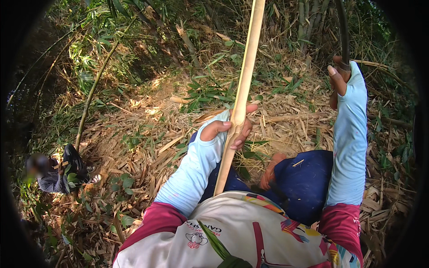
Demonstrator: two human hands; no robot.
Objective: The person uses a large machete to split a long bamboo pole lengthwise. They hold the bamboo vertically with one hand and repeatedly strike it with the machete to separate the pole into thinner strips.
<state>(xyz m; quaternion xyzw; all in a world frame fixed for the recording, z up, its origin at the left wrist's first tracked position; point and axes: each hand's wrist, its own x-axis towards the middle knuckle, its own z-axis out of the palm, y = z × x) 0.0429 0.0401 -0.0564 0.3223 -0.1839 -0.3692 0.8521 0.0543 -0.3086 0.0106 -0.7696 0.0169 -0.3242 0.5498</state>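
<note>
A long split piece of bamboo (247,67) rises from my waist past the top edge of the view, with its pale hollow inner side facing me. My left hand (216,129) is closed round it at a node, the thumb on the near side and fingers showing at the far edge. Up at the right, my right hand (342,82) grips a long, dark, slightly curved blade (343,31) that points upward, apart from the bamboo. Its handle is mostly hidden in the fist. Light blue sleeves reach over both palms.
Dry bamboo leaves (134,134) cover the sloping ground. Bamboo stalks (308,22) stand at the back, and a thin leaning pole (94,89) is at left. Another person (56,176) sits low at the far left. My knee (304,183) is bent below the right arm.
</note>
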